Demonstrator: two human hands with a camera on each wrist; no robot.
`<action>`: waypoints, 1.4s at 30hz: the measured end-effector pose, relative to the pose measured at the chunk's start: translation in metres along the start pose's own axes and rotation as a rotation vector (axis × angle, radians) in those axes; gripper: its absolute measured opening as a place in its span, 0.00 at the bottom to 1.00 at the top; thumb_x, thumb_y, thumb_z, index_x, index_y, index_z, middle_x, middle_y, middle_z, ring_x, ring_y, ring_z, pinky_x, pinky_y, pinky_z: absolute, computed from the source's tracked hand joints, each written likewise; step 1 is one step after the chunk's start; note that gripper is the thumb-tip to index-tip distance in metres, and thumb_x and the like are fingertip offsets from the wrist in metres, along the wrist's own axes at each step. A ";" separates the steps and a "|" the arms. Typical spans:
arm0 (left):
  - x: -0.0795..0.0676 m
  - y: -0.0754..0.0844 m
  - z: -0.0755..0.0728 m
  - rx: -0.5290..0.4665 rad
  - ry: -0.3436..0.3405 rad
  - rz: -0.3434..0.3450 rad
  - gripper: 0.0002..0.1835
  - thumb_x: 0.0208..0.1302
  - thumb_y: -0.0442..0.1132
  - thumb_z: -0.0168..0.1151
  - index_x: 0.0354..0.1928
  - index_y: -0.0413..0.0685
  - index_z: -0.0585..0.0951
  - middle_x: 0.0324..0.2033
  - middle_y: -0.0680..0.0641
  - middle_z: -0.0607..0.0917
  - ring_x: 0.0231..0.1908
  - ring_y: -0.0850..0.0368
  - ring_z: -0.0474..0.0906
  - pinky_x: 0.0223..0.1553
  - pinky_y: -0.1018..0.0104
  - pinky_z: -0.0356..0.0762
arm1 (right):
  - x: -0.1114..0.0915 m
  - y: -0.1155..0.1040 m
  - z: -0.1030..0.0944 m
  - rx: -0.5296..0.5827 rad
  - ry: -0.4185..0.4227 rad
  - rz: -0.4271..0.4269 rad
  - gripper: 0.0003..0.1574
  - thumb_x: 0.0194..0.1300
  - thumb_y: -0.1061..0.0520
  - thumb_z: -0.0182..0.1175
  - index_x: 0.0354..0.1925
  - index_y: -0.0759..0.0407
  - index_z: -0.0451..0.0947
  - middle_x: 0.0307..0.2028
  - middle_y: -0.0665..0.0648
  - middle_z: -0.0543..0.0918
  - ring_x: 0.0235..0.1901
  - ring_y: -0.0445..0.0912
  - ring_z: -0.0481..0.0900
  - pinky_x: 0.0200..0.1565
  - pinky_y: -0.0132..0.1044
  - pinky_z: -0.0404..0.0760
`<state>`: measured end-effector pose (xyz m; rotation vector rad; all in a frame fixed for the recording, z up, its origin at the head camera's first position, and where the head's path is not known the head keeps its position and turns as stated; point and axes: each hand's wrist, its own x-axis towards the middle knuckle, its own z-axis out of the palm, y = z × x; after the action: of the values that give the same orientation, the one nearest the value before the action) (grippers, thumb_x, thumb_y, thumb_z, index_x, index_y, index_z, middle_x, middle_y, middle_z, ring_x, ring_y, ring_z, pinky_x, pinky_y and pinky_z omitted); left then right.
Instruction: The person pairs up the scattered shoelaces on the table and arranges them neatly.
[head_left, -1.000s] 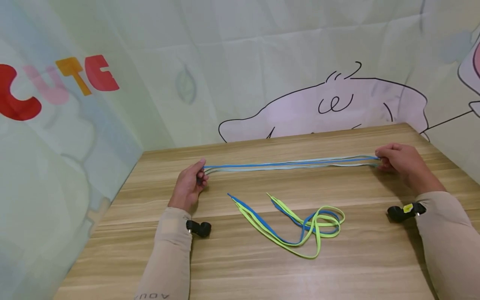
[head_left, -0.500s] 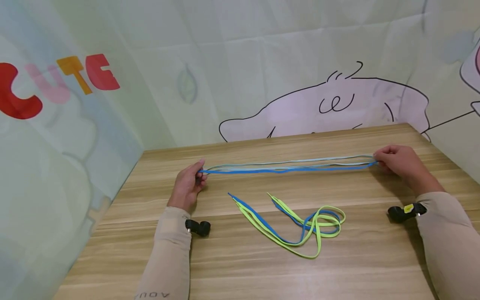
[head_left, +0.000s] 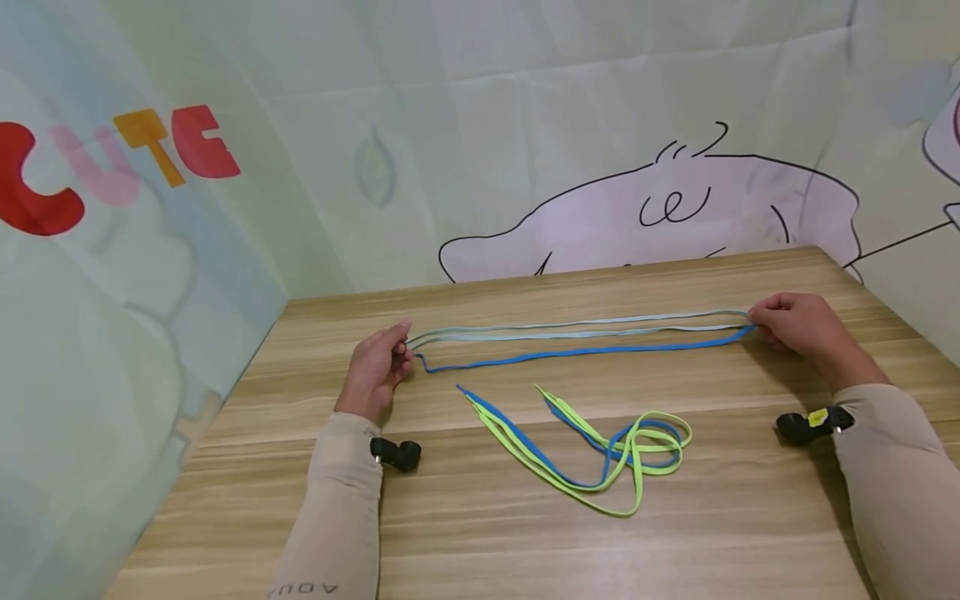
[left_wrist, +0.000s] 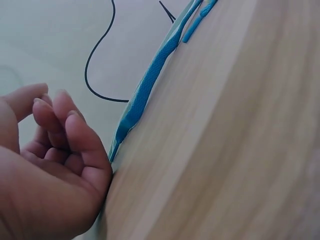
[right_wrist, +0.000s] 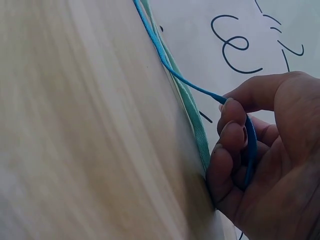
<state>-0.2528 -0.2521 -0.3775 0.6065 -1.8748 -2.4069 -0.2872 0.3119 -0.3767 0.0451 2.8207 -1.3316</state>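
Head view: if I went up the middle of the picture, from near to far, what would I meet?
Loose bundle of yellow-green and blue laces → single blue lace → nearer pale green strand → farther pale green strand → cartoon drawing on the wall.

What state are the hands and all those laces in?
Left hand: fingers loosely curled, no lace visibly pinched
Right hand: pinching the single blue lace
Single blue lace: gripped at one end, other end loose
Pale laces: nearly straight, side by side
Lime and blue laces: loose, looped
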 end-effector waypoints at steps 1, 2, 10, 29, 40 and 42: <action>0.000 0.000 0.000 0.016 -0.006 0.006 0.14 0.68 0.45 0.67 0.31 0.45 0.75 0.21 0.55 0.74 0.23 0.64 0.75 0.25 0.75 0.73 | 0.000 0.000 0.000 -0.002 -0.001 0.000 0.21 0.72 0.53 0.54 0.48 0.74 0.73 0.25 0.50 0.76 0.27 0.40 0.73 0.29 0.34 0.78; 0.000 0.000 0.001 0.039 -0.014 0.014 0.14 0.69 0.45 0.66 0.32 0.43 0.75 0.21 0.55 0.74 0.23 0.64 0.75 0.25 0.75 0.74 | 0.000 0.000 0.000 -0.004 -0.003 0.000 0.22 0.72 0.53 0.54 0.48 0.75 0.73 0.25 0.50 0.76 0.27 0.40 0.73 0.29 0.34 0.78; -0.004 -0.005 0.005 0.560 -0.049 0.150 0.13 0.70 0.42 0.64 0.44 0.38 0.79 0.26 0.50 0.79 0.25 0.60 0.75 0.26 0.72 0.74 | -0.002 -0.001 0.001 -0.002 -0.002 -0.014 0.21 0.72 0.55 0.54 0.48 0.75 0.73 0.25 0.50 0.78 0.26 0.39 0.74 0.29 0.34 0.79; -0.007 -0.008 0.003 0.800 0.012 0.194 0.09 0.67 0.32 0.62 0.45 0.35 0.83 0.33 0.42 0.85 0.27 0.58 0.79 0.27 0.70 0.78 | 0.000 -0.001 0.002 -0.053 0.005 0.006 0.22 0.72 0.53 0.53 0.47 0.74 0.74 0.27 0.51 0.79 0.29 0.43 0.75 0.29 0.34 0.78; -0.007 -0.006 0.002 0.661 0.073 0.170 0.14 0.69 0.37 0.58 0.49 0.33 0.83 0.25 0.46 0.83 0.21 0.61 0.79 0.22 0.72 0.78 | -0.001 -0.001 0.001 -0.066 0.038 0.033 0.23 0.70 0.53 0.51 0.48 0.75 0.74 0.26 0.52 0.80 0.28 0.44 0.76 0.29 0.35 0.78; -0.008 -0.006 0.002 0.644 0.075 0.164 0.15 0.69 0.38 0.57 0.49 0.33 0.83 0.23 0.47 0.82 0.20 0.62 0.79 0.22 0.72 0.78 | -0.001 -0.001 0.001 -0.068 0.044 0.047 0.23 0.69 0.53 0.51 0.47 0.75 0.74 0.26 0.52 0.80 0.28 0.44 0.76 0.29 0.35 0.78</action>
<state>-0.2450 -0.2467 -0.3806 0.5187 -2.5434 -1.6320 -0.2861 0.3104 -0.3769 0.1395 2.8796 -1.2396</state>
